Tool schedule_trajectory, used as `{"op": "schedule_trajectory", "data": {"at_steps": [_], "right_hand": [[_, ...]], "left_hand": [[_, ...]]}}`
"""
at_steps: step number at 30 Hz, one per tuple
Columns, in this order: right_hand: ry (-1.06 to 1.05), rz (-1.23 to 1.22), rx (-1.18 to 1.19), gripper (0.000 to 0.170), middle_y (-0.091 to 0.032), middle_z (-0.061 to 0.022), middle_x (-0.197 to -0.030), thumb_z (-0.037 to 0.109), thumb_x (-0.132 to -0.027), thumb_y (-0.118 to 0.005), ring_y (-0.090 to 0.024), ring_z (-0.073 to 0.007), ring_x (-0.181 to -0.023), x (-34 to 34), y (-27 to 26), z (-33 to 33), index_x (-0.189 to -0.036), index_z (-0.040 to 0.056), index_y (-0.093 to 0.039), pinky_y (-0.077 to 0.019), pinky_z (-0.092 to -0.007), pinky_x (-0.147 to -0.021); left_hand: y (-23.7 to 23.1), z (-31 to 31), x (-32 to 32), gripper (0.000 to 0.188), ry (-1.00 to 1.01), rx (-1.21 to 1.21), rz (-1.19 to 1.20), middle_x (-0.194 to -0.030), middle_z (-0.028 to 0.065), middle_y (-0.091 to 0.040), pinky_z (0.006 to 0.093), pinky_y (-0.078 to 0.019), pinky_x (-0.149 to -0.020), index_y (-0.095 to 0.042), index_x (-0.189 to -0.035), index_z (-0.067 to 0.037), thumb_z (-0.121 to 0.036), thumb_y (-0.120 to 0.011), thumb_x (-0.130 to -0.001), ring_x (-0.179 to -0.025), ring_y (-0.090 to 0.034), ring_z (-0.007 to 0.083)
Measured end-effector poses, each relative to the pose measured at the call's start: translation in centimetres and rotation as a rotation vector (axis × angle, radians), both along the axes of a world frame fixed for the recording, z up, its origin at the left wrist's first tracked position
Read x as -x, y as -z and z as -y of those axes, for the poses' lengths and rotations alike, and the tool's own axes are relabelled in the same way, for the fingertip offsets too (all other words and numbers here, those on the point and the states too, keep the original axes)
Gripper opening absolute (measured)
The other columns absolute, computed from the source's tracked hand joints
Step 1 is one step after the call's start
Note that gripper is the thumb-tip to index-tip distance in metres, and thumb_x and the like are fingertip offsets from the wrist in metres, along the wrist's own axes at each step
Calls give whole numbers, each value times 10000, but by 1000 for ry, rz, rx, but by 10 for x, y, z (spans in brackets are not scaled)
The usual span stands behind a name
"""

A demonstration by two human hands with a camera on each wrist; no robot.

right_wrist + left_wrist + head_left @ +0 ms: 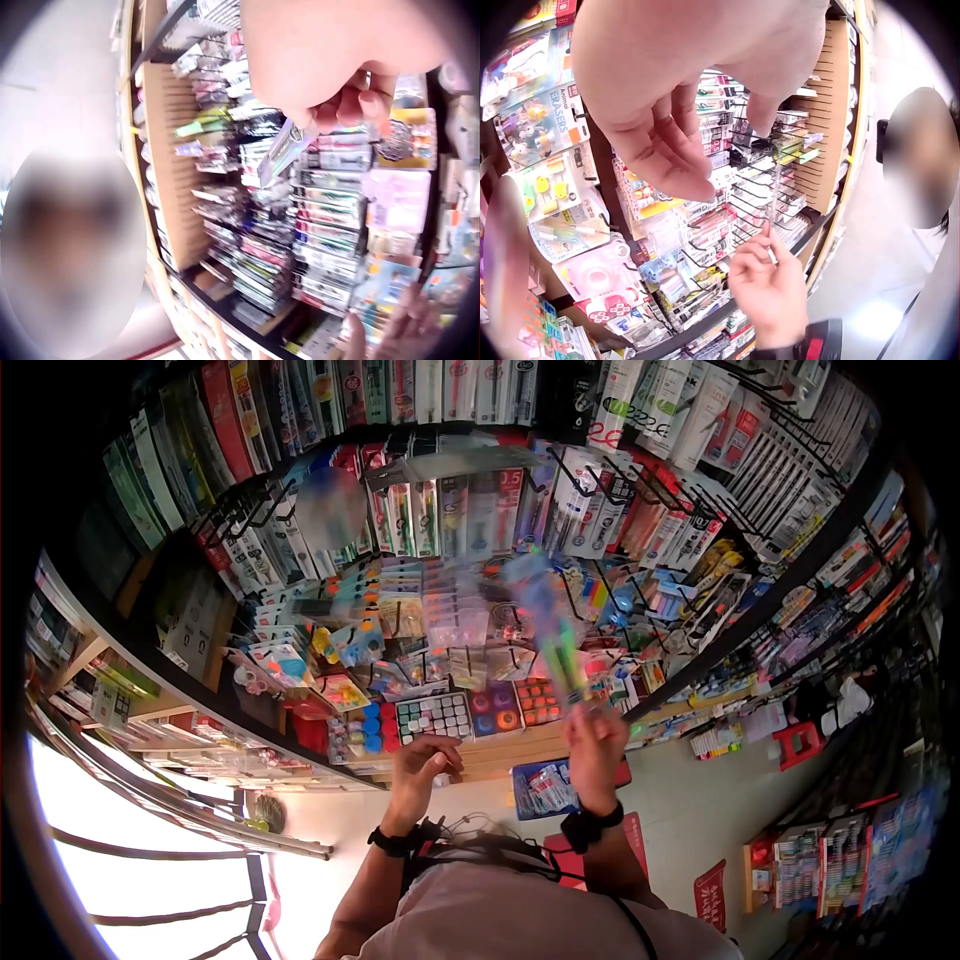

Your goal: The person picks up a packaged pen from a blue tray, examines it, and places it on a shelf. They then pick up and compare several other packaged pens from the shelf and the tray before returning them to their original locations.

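Note:
My right hand pinches one end of a slim, shiny clear package, which is blurred and extends up in front of the shelf in the head view. Up close in the right wrist view, the package looks flat and iridescent, and its contents are hard to make out; the fingers of the right hand curl over its end. My left hand hangs loosely curled before the shelf's front edge, holding nothing. Its relaxed fingers fill the top of the left wrist view, with hanging eraser packs off to one side.
Rows of packaged pens hang on hooks ahead. Trays of small bottles and orange items line the shelf front. Below stands a blue bin of packages; a red stool is at the right.

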State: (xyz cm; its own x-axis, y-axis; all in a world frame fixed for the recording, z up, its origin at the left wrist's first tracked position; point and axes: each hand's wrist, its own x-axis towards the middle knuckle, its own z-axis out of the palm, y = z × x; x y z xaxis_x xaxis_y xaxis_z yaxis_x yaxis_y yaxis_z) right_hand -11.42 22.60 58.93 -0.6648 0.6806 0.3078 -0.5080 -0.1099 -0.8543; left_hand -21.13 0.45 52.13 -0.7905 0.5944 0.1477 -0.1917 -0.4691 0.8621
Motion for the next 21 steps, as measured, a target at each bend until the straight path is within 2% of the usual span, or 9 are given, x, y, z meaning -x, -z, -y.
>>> {"op": "schedule_trajectory", "data": {"at_steps": [1,3,5,21], "right_hand": [[5,0,1,67,-532,9,-680,93,-951,-634,-470,-57,-586,4,-14,-7,-948,26,-641,-355,-231,-534],[54,-151,58,87,-497,24,-660,115,-953,-640,-423,-61,-556,13,-34,-19,-909,40,-641,-321,-247,-519],[59,-154,77,107,-482,28,-652,127,-956,-639,-410,-63,-548,22,-42,-28,-889,44,-636,-313,-248,-516],[89,-117,138,202,-432,32,-614,159,-951,-646,-376,-63,-559,41,-40,-20,-787,47,-606,-300,-249,-522]], "left_hand": [[4,0,0,361,3,57,-23,-844,100,-652,322,-555,-657,-634,-1075,58,-277,-652,-942,-778,-640,175],[6,0,-2,390,9,113,-47,-833,96,-646,334,-557,-654,-636,-1078,44,-324,-644,-948,-768,-638,179],[5,2,-3,296,13,108,16,-830,103,-666,305,-551,-664,-635,-1066,82,-187,-636,-942,-769,-645,173],[9,13,2,204,-54,152,53,-812,82,-668,277,-528,-670,-654,-1036,62,-108,-595,-942,-755,-641,150]]}}
